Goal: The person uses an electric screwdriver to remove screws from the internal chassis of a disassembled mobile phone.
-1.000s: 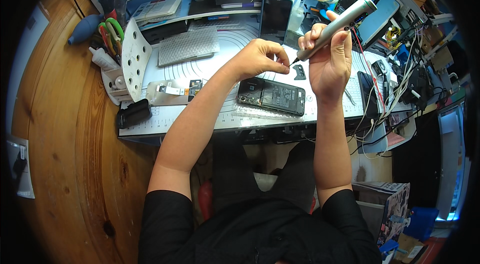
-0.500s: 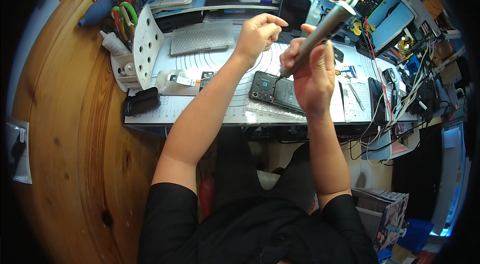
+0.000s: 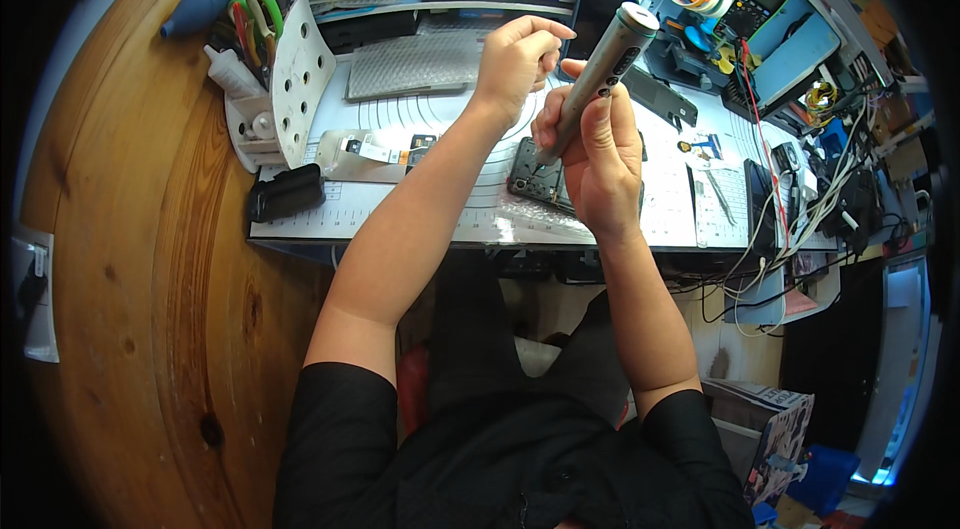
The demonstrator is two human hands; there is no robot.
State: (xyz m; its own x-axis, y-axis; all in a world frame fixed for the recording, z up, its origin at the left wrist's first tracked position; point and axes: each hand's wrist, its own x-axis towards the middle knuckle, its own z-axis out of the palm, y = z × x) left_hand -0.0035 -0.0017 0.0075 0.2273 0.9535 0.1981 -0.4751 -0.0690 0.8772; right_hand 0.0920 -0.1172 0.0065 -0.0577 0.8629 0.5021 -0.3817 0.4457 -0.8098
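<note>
Slanting down-left toward phone (image 3: 550,188): silver screwdriver (image 3: 606,67)

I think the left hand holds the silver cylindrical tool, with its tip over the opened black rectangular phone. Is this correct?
Not quite: in the head view, the right hand holds the silver cylindrical tool, its tip over the opened black rectangular phone.

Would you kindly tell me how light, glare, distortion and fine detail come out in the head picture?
In the head view, the white work surface is bright, the black shirt dark; clear plastic beneath the opened phone glints; toward the rim, wooden planks bend and corners go black; the tip of the silver tool is too small to judge contact.
</note>
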